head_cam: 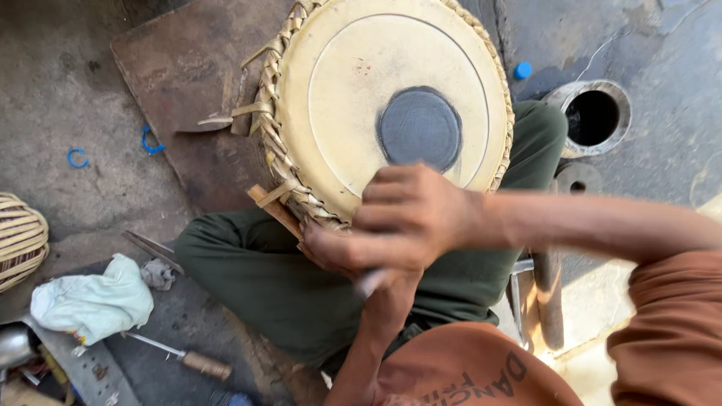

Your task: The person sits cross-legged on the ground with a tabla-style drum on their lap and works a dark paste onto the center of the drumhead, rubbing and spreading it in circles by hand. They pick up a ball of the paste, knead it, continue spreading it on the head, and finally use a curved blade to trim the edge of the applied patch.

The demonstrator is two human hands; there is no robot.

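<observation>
Drum (376,105) resting on my lap, near rim under both my hands.

My right hand (410,214) is fisted around a small tool, tip blurred, at the drum's near edge; my left hand (342,252) clasps beneath it against the woven strap rim (274,143). Left of the drum: pale cloth (90,301), wooden-handled tool (188,359). Right: metal ring (594,116).

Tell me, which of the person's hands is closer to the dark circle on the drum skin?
Right. The right hand overlaps the lower edge of the dark circle; the left hand sits lower, at the drum's woven rim.
</observation>
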